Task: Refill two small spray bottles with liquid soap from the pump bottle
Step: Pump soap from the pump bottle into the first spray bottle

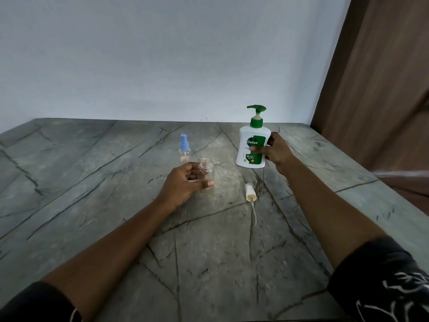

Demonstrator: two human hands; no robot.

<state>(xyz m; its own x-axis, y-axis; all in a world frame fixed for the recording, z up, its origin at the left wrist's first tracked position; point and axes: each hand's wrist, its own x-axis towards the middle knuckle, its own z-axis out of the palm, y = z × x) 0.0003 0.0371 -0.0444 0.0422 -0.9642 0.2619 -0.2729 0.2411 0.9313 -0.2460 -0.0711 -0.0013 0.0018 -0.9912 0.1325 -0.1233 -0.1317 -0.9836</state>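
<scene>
A clear small spray bottle [207,169] with its top off stands upright on the grey marble counter [92,182]; my left hand [185,184] grips its lower body. Its cream spray cap [250,192] with a dip tube lies on the counter to the right. Just behind my left hand stands a second small bottle with a blue spray cap [184,146]. My right hand [275,151] grips the white pump bottle [251,145] with a green pump head, which stands upright at the back right.
A pale wall rises behind the counter. A brown wooden door or panel [380,89] stands at the right, just past the counter's right edge.
</scene>
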